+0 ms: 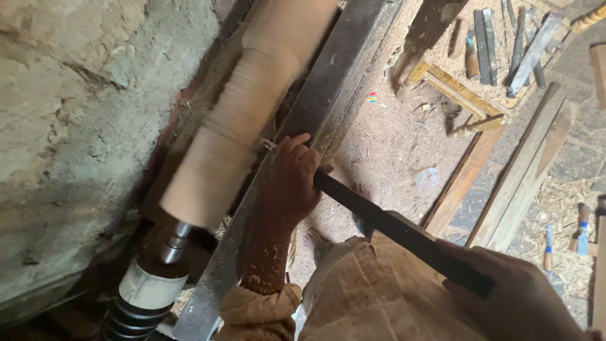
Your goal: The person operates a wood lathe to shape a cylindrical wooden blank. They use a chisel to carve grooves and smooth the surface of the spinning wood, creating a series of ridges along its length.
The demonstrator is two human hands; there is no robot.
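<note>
My left hand (291, 180) grips the chisel (404, 235) near its tip on the rest (328, 76); right hand (514, 297) clamps its handle, beside blurred wood (240, 120).

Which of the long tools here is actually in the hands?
The long dark chisel, gripped by the left hand near its tip and the right hand at its handle; the other tools lie on the sawdust-covered floor.

Single head-worn view, steeply downward, close over lathe (240, 120) and floor (391, 145)

Dim, soft daylight; spinning wood blurred
</note>
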